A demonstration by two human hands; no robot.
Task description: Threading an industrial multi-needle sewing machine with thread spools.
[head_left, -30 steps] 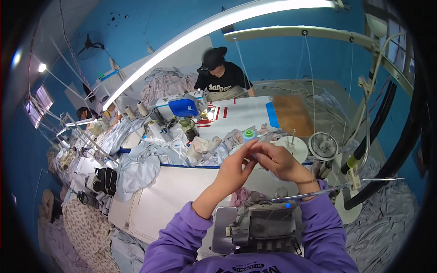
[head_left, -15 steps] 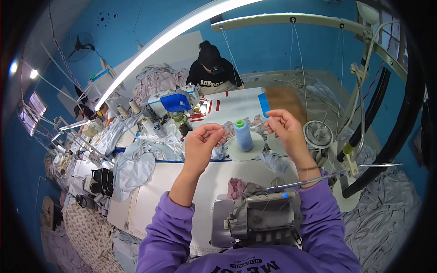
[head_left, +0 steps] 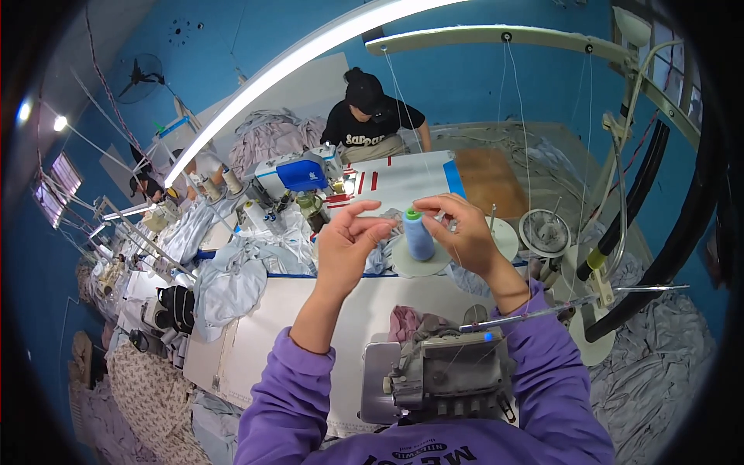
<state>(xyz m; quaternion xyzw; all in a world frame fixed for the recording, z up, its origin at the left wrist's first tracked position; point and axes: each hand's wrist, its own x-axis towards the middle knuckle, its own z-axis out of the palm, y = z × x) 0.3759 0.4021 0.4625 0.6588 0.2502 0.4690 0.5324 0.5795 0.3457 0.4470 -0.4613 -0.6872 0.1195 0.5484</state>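
A cone of light blue thread (head_left: 418, 239) with a green top stands upright on a pale round disc (head_left: 403, 265) beyond the tabletop. My left hand (head_left: 350, 246) is just left of the cone, its thumb and fingers drawn together; whatever they pinch is too fine to make out. On the other side, my right hand (head_left: 463, 234) has its curled fingertips at the cone's top edge, and I cannot tell whether they touch it. Below my hands sits a grey sewing machine (head_left: 449, 368) with a small blue light, a bunched pink cloth (head_left: 404, 322) behind it.
An overhead rail (head_left: 480, 39) carries hanging threads past my right side. A metal rod (head_left: 535, 310) crosses near my right forearm. Across the white table (head_left: 310, 310), a co-worker (head_left: 368, 116) sits behind another sewing machine (head_left: 298, 170). Grey fabric (head_left: 651, 372) is heaped at right.
My right hand has moved left, bringing its fingers to the top of the thread cone. My left hand's fingers have shifted slightly. The co-worker has an arm stretched out to the side.
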